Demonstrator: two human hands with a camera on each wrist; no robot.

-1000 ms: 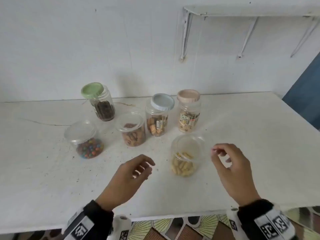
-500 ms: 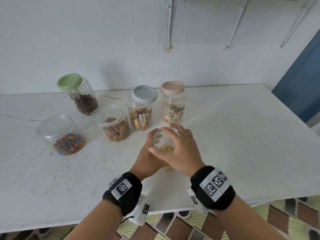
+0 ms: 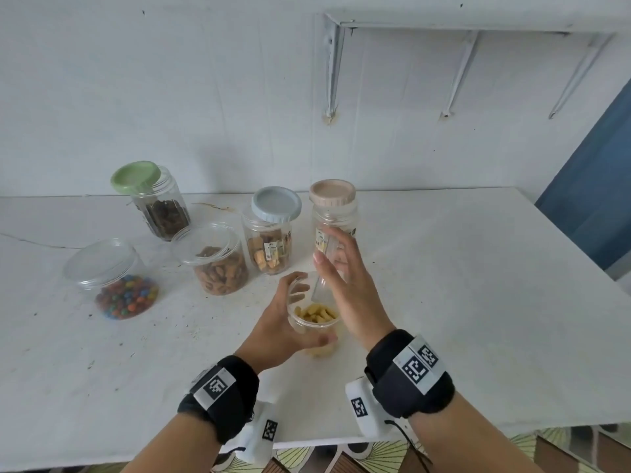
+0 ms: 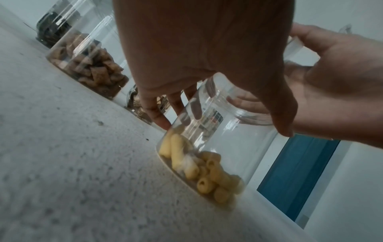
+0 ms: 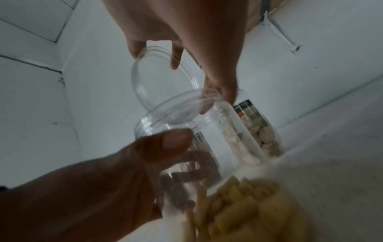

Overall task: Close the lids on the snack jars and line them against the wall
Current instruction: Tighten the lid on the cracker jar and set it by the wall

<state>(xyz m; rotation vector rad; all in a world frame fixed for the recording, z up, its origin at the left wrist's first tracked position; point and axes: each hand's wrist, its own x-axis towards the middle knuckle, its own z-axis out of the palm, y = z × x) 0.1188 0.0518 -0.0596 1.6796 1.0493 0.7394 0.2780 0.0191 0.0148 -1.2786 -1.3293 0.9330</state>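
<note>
The left hand [image 3: 280, 322] grasps the clear plastic jar of yellow puffed tubes [image 3: 316, 319] mid-table [image 3: 478, 302], open surface rightward. The right wrist view alone shows the right hand [image 3: 348, 288] pinching its tilted transparent lid [image 5: 163, 85].

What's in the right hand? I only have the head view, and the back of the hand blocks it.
Observer: In the right wrist view, the right hand pinches a clear lid by its rim. The lid is tilted, its lower edge at the mouth of the jar, and it is not seated.
Operator: Left hand's grip?
Observer: In the left wrist view, the left hand wraps the jar's upper wall, with the fingers on the far side and the thumb on the near side.
Operator: Jar lifted?
Observer: No. The left wrist view shows its base flat on the table.
</note>
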